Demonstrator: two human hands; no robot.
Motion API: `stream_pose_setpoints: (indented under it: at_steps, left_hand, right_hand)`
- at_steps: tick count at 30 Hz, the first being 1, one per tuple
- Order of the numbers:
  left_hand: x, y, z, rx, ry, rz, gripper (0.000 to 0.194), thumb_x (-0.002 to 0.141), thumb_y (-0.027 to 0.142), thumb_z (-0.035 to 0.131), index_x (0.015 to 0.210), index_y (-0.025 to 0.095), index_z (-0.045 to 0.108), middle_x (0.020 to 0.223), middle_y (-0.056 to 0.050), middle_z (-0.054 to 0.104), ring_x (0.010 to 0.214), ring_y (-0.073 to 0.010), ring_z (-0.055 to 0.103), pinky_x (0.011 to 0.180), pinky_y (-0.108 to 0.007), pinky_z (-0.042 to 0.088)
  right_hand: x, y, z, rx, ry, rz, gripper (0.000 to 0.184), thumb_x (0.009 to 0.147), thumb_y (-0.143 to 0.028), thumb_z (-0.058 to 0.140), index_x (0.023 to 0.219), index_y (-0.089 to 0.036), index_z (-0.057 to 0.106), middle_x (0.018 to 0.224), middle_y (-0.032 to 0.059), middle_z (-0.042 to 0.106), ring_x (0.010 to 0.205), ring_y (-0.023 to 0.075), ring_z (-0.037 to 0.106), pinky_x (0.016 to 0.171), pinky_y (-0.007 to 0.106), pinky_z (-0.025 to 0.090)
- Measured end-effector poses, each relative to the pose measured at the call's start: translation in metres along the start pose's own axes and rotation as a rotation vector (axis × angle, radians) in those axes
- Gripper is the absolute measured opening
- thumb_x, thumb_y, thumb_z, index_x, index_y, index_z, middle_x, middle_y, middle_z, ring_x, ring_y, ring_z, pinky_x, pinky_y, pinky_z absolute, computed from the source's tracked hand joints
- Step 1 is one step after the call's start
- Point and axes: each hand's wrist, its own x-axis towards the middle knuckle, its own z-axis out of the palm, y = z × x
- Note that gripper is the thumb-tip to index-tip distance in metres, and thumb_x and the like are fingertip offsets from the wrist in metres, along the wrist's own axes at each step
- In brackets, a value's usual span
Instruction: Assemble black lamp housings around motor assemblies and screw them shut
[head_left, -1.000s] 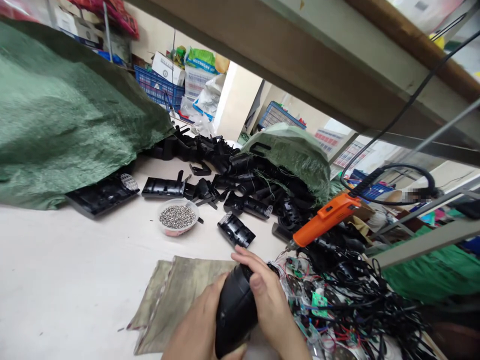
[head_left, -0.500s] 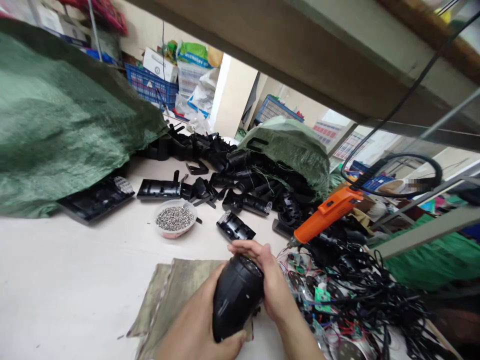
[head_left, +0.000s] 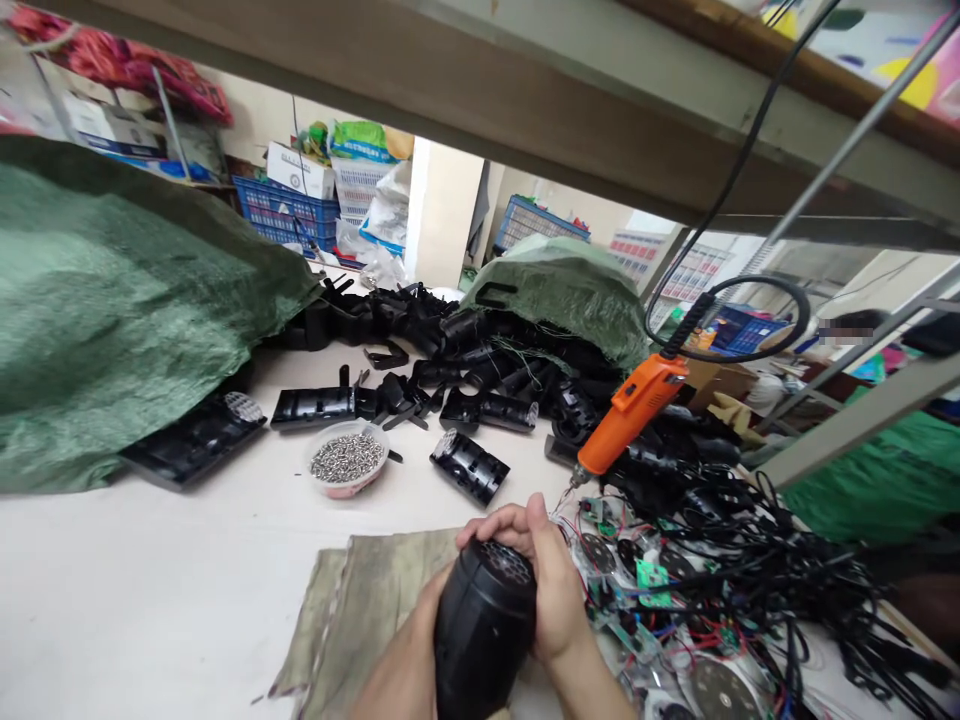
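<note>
Between my two hands is a black hair dryer housing (head_left: 484,640), its honeycomb grille (head_left: 506,562) facing up and away from me. My left hand (head_left: 405,655) is wrapped around the left side, with its fingers mostly hidden behind the housing. On the other side, my right hand (head_left: 559,590) grips the right edge, fingers curled over the far rim and thumb raised. Below them lies a folded olive cloth (head_left: 375,590). Beyond the cloth are a small tub of screws (head_left: 346,458) and a loose black half shell (head_left: 470,467).
An orange electric screwdriver (head_left: 630,415) hangs by its cord at the right. Below it spreads a tangle of wires, circuit boards (head_left: 654,582) and black cables (head_left: 795,570). Black plastic parts (head_left: 420,320) are heaped at the back. A green woven sack (head_left: 135,320) covers the left side.
The housing has tilted in my hands, so its honeycomb grille shows more. Both hands sit slightly lower in view and keep their hold. The camera view has shifted and rolled a little.
</note>
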Motion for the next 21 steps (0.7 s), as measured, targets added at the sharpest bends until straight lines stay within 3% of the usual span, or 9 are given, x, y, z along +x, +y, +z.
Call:
stream_pose_setpoints:
  at_steps: [3, 6, 10, 14, 17, 21]
  left_hand:
    - [0.002, -0.006, -0.001, -0.001, -0.045, 0.014, 0.044, 0.087, 0.036, 0.059, 0.127, 0.021, 0.050, 0.126, -0.010, 0.058, 0.106, -0.0257, 0.061, 0.088, -0.046, 0.051]
    - [0.003, -0.013, -0.001, -0.010, -0.088, 0.018, 0.072, 0.069, 0.036, 0.073, 0.134, 0.027, 0.043, 0.127, -0.009, 0.061, 0.110, -0.0306, 0.061, 0.090, -0.044, 0.052]
    - [0.002, -0.018, 0.003, -0.016, -0.094, -0.018, 0.081, 0.057, 0.029, 0.075, 0.133, 0.030, 0.045, 0.127, -0.007, 0.062, 0.110, -0.0350, 0.061, 0.089, -0.042, 0.052]
    - [0.001, -0.014, 0.006, -0.052, -0.110, -0.088, 0.084, 0.055, 0.027, 0.071, 0.135, 0.030, 0.045, 0.120, -0.008, 0.066, 0.103, -0.0353, 0.064, 0.082, -0.037, 0.053]
    - [0.001, -0.006, 0.006, -0.085, -0.111, -0.164, 0.083, 0.053, 0.024, 0.072, 0.132, 0.024, 0.048, 0.121, -0.012, 0.065, 0.106, -0.0375, 0.062, 0.085, -0.038, 0.049]
    - [0.005, 0.006, 0.001, -0.076, -0.086, -0.220, 0.085, 0.052, 0.022, 0.073, 0.133, 0.021, 0.047, 0.117, -0.014, 0.066, 0.104, -0.0396, 0.061, 0.086, -0.041, 0.047]
  right_hand:
    - [-0.001, -0.002, -0.002, -0.041, 0.006, 0.007, 0.066, 0.077, -0.077, 0.040, 0.076, -0.016, 0.066, 0.075, 0.0093, 0.071, 0.070, 0.0212, 0.064, 0.069, 0.034, 0.049]
    - [-0.007, -0.007, -0.009, -0.324, -0.039, -0.140, 0.066, 0.083, -0.071, 0.034, 0.090, -0.018, 0.071, 0.097, 0.0111, 0.071, 0.096, 0.0251, 0.062, 0.090, 0.038, 0.043]
    - [-0.014, -0.011, -0.020, -0.652, -0.123, -0.256, 0.054, 0.088, -0.063, 0.036, 0.107, -0.025, 0.070, 0.119, 0.0068, 0.064, 0.116, 0.0249, 0.053, 0.103, 0.037, 0.031]
    - [-0.012, -0.015, -0.021, -0.816, -0.179, -0.213, 0.055, 0.091, -0.060, 0.031, 0.098, -0.024, 0.072, 0.095, 0.0057, 0.071, 0.094, 0.0214, 0.061, 0.083, 0.030, 0.041]
    - [-0.008, -0.015, -0.016, -0.823, -0.177, -0.198, 0.052, 0.092, -0.057, 0.035, 0.090, -0.021, 0.073, 0.082, 0.0035, 0.069, 0.078, 0.0178, 0.061, 0.070, 0.026, 0.041]
    - [-0.002, -0.012, -0.010, -0.757, -0.149, -0.134, 0.044, 0.088, -0.055, 0.048, 0.082, -0.019, 0.072, 0.069, 0.0015, 0.065, 0.069, 0.0161, 0.059, 0.066, 0.025, 0.040]
